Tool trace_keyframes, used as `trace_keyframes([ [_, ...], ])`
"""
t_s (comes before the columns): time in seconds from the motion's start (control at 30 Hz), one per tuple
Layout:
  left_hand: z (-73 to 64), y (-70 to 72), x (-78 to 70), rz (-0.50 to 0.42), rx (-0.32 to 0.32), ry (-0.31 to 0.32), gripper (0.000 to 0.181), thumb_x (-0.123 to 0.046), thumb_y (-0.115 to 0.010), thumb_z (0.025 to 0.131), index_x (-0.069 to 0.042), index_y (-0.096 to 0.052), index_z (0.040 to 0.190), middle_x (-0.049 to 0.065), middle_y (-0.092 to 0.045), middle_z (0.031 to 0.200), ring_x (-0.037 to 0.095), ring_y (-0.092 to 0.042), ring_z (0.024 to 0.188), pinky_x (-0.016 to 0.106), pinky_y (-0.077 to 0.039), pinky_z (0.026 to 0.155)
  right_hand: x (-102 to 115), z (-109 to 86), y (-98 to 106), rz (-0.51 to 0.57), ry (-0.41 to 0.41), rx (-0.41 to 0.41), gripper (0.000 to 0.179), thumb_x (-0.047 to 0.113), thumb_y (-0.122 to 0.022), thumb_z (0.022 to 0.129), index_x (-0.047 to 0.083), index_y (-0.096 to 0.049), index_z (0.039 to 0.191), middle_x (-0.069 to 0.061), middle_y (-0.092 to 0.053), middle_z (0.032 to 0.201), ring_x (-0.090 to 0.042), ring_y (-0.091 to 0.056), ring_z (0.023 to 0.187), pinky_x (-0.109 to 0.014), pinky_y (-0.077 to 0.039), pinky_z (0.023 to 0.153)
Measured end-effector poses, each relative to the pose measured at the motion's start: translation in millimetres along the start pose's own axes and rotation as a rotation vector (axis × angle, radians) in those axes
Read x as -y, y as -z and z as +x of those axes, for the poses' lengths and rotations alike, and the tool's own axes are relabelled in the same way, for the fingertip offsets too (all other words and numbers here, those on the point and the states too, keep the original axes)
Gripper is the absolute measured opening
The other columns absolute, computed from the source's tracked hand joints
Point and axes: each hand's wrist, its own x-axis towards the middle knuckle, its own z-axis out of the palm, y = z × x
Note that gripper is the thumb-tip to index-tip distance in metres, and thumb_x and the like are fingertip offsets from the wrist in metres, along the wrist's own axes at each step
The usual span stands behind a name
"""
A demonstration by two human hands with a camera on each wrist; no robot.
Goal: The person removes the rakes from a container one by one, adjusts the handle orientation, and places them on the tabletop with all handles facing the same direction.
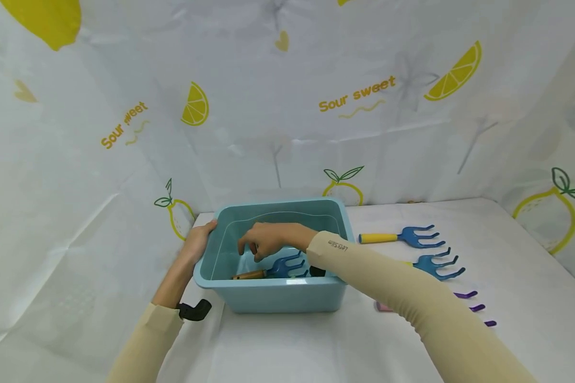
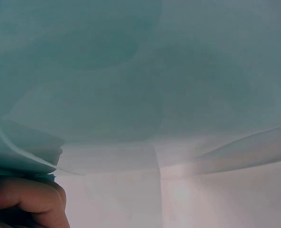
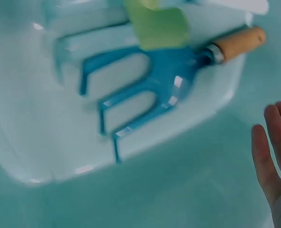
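Note:
A light blue plastic basin [image 1: 278,296] stands on the white table. My left hand [image 1: 200,242] grips its left rim; curled fingers [image 2: 33,197] show at the edge in the left wrist view. Inside the basin lies a blue hand fork [image 1: 281,267] with a wooden handle [image 3: 240,43]. Over that fork hovers my right hand [image 1: 272,238], fingers loosely bent and holding nothing. In the right wrist view, its fingers [image 3: 276,135] are apart from the fork, and a light green piece [image 3: 161,26] overlaps the fork's head.
Right of the basin lie a blue hand fork [image 1: 414,237] with a yellow handle and another blue fork [image 1: 433,266]. Purple tines [image 1: 477,307] and a pink handle end [image 1: 384,307] stick out from under my right sleeve [image 1: 393,282]. A lemon-print cloth [image 1: 249,149] hangs behind.

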Motion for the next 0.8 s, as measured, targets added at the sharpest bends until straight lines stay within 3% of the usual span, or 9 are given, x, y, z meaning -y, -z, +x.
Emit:
trace_keyframes([
  [0.4, 4.0, -3.5, -2.9, -0.020, 0.009, -0.007, 0.041, -0.040, -0.042, 0.109, -0.006, -0.061, 0.099, -0.007, -0.054, 0.073, 0.005, -0.055, 0.067, 0.023, -0.046, 0.065, -4.8, 0.0, -19.4, 0.051, -0.011, 0.024, 0.045, 0.014, -0.071, 0.099, 0.016, -0.060, 0.142, -0.012, -0.070, 0.121, -0.014, -0.065, 0.097, -0.026, -0.055, 0.078],
  [0.63, 2.1, -0.2, 0.0, -0.012, 0.003, -0.002, 0.047, -0.039, -0.042, 0.109, 0.002, -0.062, 0.117, -0.006, -0.056, 0.081, 0.006, -0.055, 0.074, 0.023, -0.045, 0.070, -2.8, 4.2, -30.4, 0.096, -0.003, 0.036, 0.044, 0.014, -0.071, 0.098, 0.016, -0.060, 0.141, -0.011, -0.069, 0.123, -0.015, -0.065, 0.100, -0.026, -0.054, 0.080],
  [0.8, -0.5, 1.3, 0.4, -0.019, 0.015, 0.000, 0.048, -0.040, -0.041, 0.109, 0.002, -0.061, 0.116, -0.004, -0.055, 0.083, 0.008, -0.054, 0.074, 0.025, -0.045, 0.070, -1.9, 7.2, -37.4, 0.095, -0.003, 0.067, 0.042, 0.014, -0.072, 0.097, 0.018, -0.063, 0.138, -0.007, -0.072, 0.118, -0.013, -0.066, 0.101, -0.024, -0.053, 0.081],
])
